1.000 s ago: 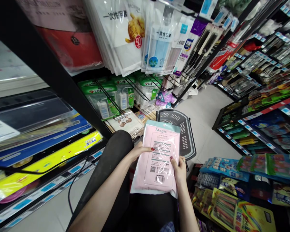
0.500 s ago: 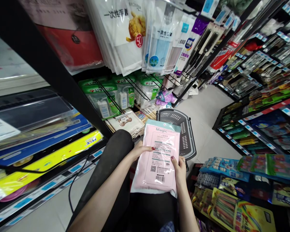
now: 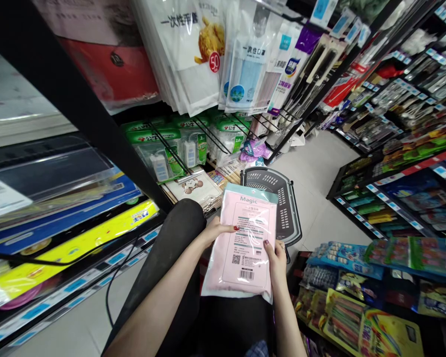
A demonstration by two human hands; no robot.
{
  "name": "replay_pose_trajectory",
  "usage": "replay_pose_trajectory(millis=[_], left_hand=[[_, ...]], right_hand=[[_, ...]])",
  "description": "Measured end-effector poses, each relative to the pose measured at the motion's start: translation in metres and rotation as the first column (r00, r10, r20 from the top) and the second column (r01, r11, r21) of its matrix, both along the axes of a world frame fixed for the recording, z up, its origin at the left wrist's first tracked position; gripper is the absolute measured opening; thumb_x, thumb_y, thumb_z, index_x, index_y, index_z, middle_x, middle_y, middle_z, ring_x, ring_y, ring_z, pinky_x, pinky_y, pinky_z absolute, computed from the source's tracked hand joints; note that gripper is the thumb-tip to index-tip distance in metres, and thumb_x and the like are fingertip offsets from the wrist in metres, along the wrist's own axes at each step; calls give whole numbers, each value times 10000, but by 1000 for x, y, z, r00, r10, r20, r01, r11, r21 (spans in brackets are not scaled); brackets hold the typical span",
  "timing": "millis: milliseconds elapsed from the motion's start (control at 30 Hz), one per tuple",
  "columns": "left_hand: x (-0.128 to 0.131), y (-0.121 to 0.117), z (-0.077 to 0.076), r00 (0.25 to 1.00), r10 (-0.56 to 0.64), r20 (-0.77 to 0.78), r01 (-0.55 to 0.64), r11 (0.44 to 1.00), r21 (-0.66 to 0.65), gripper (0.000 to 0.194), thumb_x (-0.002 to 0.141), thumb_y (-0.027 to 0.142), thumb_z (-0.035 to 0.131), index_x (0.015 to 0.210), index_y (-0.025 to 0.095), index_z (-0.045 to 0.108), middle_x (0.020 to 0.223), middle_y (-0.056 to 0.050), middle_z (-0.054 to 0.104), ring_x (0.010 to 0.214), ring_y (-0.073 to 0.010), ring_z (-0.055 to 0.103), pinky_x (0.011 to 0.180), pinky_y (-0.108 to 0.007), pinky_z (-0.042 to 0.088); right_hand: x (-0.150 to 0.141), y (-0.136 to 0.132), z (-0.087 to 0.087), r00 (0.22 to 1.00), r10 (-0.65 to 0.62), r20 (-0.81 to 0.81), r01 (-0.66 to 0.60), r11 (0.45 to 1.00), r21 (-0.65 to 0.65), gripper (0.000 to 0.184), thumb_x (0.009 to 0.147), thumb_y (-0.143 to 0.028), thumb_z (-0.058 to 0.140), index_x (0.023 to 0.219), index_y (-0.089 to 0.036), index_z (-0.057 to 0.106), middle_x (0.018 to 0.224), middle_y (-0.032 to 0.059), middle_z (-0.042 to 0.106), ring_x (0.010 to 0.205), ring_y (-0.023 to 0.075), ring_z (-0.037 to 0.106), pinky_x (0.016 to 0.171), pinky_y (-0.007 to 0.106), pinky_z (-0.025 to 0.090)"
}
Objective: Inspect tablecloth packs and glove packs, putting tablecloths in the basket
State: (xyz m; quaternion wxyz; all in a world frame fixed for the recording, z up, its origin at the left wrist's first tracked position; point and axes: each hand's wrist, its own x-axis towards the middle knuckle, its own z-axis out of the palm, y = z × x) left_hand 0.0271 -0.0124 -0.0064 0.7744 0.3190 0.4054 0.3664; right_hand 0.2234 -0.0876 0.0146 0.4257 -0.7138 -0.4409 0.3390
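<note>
A flat pink plastic package (image 3: 250, 238) with a pale green top band, marked "Magic", lies tilted above my lap, its printed side with barcode and QR code facing up. My left hand (image 3: 217, 230) grips its left edge, thumb on the front and fingers hidden behind. On the right edge my right hand (image 3: 277, 255) holds it the same way, thumb across the front. Just beyond the package a dark grey shopping basket (image 3: 288, 208) stands on the floor, partly covered by it.
White packs of disposable gloves (image 3: 186, 59) and masks (image 3: 245, 64) hang from hooks ahead. Below them hang green-topped packs (image 3: 159, 153). Shelves with yellow packaging (image 3: 78, 248) stand at left. Snack bags (image 3: 357, 317) are close on the right. An aisle floor (image 3: 312, 168) runs ahead.
</note>
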Motion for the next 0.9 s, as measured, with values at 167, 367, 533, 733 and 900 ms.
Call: replay_pose_trajectory(millis=[167, 367, 533, 733, 900], left_hand=[[0, 0, 2, 1000, 1, 1, -1, 1000, -22, 424, 521, 226, 730, 916, 93, 650, 890, -107, 692, 861, -304, 620, 789, -398, 467], [0, 0, 4, 1000, 5, 5, -5, 1000, -12, 413, 522, 224, 728, 908, 96, 655, 898, -104, 691, 871, -300, 617, 797, -391, 461], [1, 0, 5, 1000, 7, 6, -7, 1000, -25, 423, 511, 228, 732, 907, 97, 657, 879, -100, 695, 865, -300, 618, 794, -393, 460], [1, 0, 4, 1000, 5, 11, -5, 1000, -15, 410, 520, 224, 731, 903, 101, 654, 884, -98, 694, 856, -296, 622, 787, -391, 464], [1, 0, 0, 1000, -1, 2, 1, 1000, -9, 423, 526, 231, 731, 919, 99, 645, 905, -105, 689, 850, -296, 624, 785, -393, 466]], right_hand=[[0, 0, 0, 1000, 4, -5, -4, 1000, -3, 229, 733, -400, 543, 732, -177, 597, 781, 2, 425, 816, 183, 455, 781, 300, 340], [0, -1, 1, 1000, 7, -8, -7, 1000, -1, 233, 731, -404, 542, 727, -178, 598, 772, 1, 420, 811, 182, 452, 775, 300, 341], [0, 0, 2, 1000, -2, -2, 2, 1000, -5, 240, 719, -410, 547, 713, -176, 600, 759, 1, 419, 801, 185, 454, 772, 304, 342], [-1, 0, 4, 1000, -8, -3, 8, 1000, -3, 249, 710, -416, 549, 701, -174, 605, 747, 0, 419, 785, 185, 458, 763, 307, 345], [0, 0, 2, 1000, -7, -6, 7, 1000, -6, 243, 713, -411, 544, 694, -174, 591, 745, -3, 399, 775, 178, 446, 757, 306, 342]])
